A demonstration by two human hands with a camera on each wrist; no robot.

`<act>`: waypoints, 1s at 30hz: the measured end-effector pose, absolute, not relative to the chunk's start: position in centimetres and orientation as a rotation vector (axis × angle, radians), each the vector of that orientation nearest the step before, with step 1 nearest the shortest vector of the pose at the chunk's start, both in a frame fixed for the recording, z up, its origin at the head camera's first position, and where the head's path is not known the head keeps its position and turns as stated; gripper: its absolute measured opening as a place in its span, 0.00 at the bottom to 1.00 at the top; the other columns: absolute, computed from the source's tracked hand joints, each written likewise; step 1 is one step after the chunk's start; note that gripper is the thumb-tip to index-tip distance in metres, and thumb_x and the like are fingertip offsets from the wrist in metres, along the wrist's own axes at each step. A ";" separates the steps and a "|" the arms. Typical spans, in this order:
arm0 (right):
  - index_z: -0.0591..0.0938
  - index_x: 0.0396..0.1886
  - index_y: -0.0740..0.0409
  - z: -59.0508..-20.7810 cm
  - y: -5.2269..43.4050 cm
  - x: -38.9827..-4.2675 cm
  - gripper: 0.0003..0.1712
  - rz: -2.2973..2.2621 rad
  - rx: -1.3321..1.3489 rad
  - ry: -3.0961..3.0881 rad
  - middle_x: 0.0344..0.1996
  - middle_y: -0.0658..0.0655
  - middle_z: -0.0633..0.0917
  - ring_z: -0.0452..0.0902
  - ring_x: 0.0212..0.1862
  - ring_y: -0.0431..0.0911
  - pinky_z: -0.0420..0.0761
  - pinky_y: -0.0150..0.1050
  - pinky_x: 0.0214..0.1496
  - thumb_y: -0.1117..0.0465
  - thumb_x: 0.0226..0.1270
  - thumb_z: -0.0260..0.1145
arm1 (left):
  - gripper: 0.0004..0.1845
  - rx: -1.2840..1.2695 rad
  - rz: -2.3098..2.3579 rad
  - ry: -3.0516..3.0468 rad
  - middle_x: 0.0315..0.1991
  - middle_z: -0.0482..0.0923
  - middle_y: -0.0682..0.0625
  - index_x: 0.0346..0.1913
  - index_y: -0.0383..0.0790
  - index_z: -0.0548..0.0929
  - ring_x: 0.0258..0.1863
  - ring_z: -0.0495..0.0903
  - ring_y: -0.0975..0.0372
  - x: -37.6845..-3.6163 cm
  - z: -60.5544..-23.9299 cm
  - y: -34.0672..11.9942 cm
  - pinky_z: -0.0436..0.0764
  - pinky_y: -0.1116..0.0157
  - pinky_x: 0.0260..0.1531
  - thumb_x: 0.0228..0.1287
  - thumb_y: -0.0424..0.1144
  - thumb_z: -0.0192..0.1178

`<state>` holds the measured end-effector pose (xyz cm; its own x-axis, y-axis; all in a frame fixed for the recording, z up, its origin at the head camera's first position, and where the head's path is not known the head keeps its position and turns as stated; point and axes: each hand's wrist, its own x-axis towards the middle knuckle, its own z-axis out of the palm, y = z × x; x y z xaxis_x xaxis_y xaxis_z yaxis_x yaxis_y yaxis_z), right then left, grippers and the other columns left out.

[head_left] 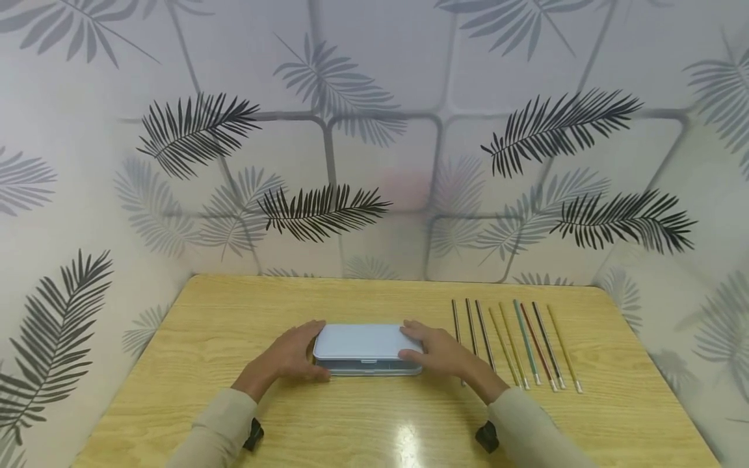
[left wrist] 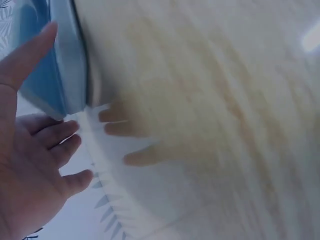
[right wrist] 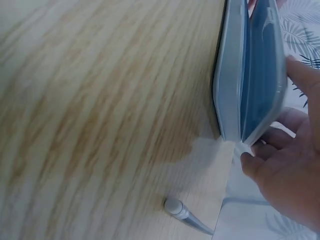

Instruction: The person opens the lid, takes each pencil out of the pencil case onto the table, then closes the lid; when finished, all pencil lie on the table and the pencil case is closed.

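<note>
A pale blue pencil case (head_left: 368, 341) lies lengthwise on the wooden table, its lid (right wrist: 275, 65) raised a little along the front. At its left end, my left hand (head_left: 292, 351) holds the case, fingers at the back corner and thumb near the lower front edge. My right hand (head_left: 441, 351) grips the lid at the right end, the thumb on its front edge and the other fingers toward the back. A dark gap shows between lid and base in the right wrist view; what is inside cannot be made out.
Several pencils (head_left: 529, 344) lie in a loose row on the table (head_left: 193, 364), right of the case and partly behind my right forearm. One pencil end (right wrist: 175, 207) shows near the case in the right wrist view. A leaf-patterned wall (head_left: 380, 162) stands behind the table.
</note>
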<state>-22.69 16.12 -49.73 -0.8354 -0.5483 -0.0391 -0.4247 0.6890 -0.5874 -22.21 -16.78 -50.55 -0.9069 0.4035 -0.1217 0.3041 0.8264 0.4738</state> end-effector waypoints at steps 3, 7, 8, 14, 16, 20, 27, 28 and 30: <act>0.66 0.69 0.62 -49.6 15.7 -22.8 0.42 -0.788 -0.777 2.703 0.71 0.64 0.62 0.58 0.71 0.60 0.60 0.54 0.73 0.40 0.63 0.62 | 0.59 0.515 0.712 2.743 0.72 0.59 0.39 0.72 0.35 0.58 0.71 0.58 0.45 -22.3 -50.3 -16.9 0.61 0.47 0.70 0.41 0.61 0.73; 0.65 0.70 0.61 -49.5 15.2 -23.0 0.46 -0.763 -0.723 2.704 0.72 0.63 0.61 0.57 0.72 0.60 0.59 0.54 0.74 0.41 0.59 0.67 | 0.56 0.477 0.753 2.722 0.71 0.60 0.40 0.72 0.35 0.59 0.71 0.59 0.47 -22.5 -50.2 -17.0 0.62 0.50 0.70 0.45 0.63 0.69; 0.64 0.70 0.61 -49.6 15.2 -23.0 0.46 -0.745 -0.720 2.710 0.72 0.63 0.61 0.57 0.72 0.60 0.59 0.54 0.74 0.41 0.58 0.67 | 0.55 0.474 0.763 2.723 0.71 0.60 0.39 0.71 0.34 0.60 0.71 0.59 0.47 -22.5 -50.3 -16.9 0.62 0.50 0.70 0.46 0.63 0.69; 0.64 0.71 0.57 -50.0 15.3 -22.9 0.50 -0.682 -0.697 2.735 0.72 0.64 0.61 0.58 0.72 0.60 0.60 0.53 0.74 0.39 0.53 0.69 | 0.53 0.455 0.768 2.752 0.70 0.63 0.40 0.69 0.34 0.63 0.70 0.62 0.47 -22.2 -50.6 -16.6 0.63 0.51 0.70 0.45 0.61 0.71; 0.64 0.70 0.57 -50.1 15.4 -22.9 0.51 -0.684 -0.693 2.738 0.71 0.64 0.62 0.58 0.71 0.60 0.61 0.54 0.73 0.38 0.51 0.70 | 0.53 0.459 0.752 2.768 0.69 0.64 0.39 0.69 0.33 0.64 0.69 0.63 0.47 -22.0 -50.6 -16.5 0.64 0.51 0.69 0.44 0.60 0.71; 0.65 0.70 0.58 -50.1 15.4 -23.0 0.53 -0.671 -0.698 2.741 0.71 0.65 0.62 0.60 0.71 0.61 0.62 0.54 0.73 0.37 0.49 0.71 | 0.53 0.478 0.695 2.811 0.68 0.66 0.39 0.68 0.33 0.65 0.68 0.64 0.46 -21.8 -50.4 -16.2 0.65 0.51 0.69 0.43 0.61 0.72; 0.64 0.71 0.59 -49.9 15.6 -23.2 0.54 -0.663 -0.702 2.739 0.71 0.66 0.61 0.58 0.72 0.61 0.60 0.54 0.74 0.36 0.50 0.70 | 0.54 0.499 0.626 2.829 0.69 0.64 0.40 0.69 0.34 0.64 0.69 0.63 0.47 -22.2 -50.3 -16.1 0.63 0.50 0.69 0.44 0.64 0.69; 0.63 0.71 0.60 -49.8 15.7 -23.2 0.53 -0.684 -0.704 2.733 0.71 0.67 0.60 0.57 0.72 0.61 0.59 0.54 0.74 0.36 0.51 0.70 | 0.54 0.505 0.633 2.822 0.70 0.63 0.40 0.70 0.34 0.63 0.69 0.63 0.47 -22.3 -50.4 -16.2 0.63 0.50 0.70 0.44 0.65 0.69; 0.62 0.71 0.61 -49.7 16.3 -23.3 0.53 -0.704 -0.726 2.736 0.72 0.67 0.59 0.54 0.73 0.62 0.58 0.57 0.74 0.36 0.54 0.67 | 0.55 0.522 0.662 2.807 0.70 0.62 0.39 0.70 0.33 0.61 0.70 0.61 0.46 -22.5 -50.6 -16.6 0.62 0.50 0.70 0.46 0.65 0.67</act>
